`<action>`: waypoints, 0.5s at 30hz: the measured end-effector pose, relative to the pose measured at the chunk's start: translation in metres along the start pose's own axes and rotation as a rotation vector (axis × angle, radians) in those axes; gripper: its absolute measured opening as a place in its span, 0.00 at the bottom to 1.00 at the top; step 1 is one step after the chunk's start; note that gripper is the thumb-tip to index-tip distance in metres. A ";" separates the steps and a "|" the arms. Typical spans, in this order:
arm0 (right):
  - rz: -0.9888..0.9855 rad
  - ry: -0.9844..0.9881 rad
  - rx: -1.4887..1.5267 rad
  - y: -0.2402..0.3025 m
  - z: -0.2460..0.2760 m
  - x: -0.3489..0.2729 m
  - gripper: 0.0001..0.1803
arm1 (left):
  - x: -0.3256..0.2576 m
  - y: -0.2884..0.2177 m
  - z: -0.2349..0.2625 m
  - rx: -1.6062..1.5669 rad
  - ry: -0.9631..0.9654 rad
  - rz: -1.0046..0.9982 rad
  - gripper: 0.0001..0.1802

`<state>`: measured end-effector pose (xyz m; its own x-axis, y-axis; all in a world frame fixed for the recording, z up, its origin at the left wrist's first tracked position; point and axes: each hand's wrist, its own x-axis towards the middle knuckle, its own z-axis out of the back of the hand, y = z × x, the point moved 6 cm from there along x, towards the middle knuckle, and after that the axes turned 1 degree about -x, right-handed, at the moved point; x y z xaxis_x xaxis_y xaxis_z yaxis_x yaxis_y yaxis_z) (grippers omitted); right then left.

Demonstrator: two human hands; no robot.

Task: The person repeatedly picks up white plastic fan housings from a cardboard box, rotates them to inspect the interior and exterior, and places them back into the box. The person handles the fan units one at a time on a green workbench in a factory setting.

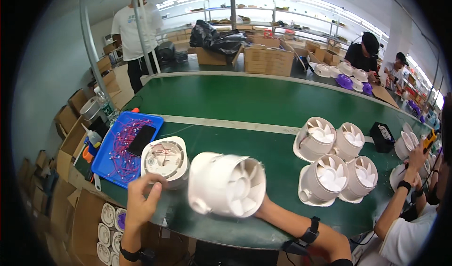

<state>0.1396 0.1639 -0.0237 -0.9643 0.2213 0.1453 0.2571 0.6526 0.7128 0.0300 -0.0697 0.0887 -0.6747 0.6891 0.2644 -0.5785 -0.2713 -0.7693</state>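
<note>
While the green table (263, 101) carried four finished fans (336, 164) at the right, a blue tray (106, 160) of red wires lay at the left. Right hand (261, 207) held a white fan housing (226, 185) above the near edge, its fingers hidden behind it. Left hand (141, 200) touched a round fan base (165, 160), fingers loosely spread.

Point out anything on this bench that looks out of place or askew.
A black phone lies in the blue tray on top of the tangled red wires, an odd spot among parts. The white fan housing in the right hand is blurred. The four fans stand in a tidy group.
</note>
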 end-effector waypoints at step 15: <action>0.086 -0.450 0.144 0.025 0.088 -0.003 0.29 | 0.126 -0.027 -0.069 0.165 0.056 -0.785 0.37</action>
<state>0.1544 0.2430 -0.0666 -0.8245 0.5497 -0.1342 0.3715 0.7049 0.6042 -0.0077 0.0706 0.1024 -0.0211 0.7513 0.6596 -0.9377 0.2140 -0.2737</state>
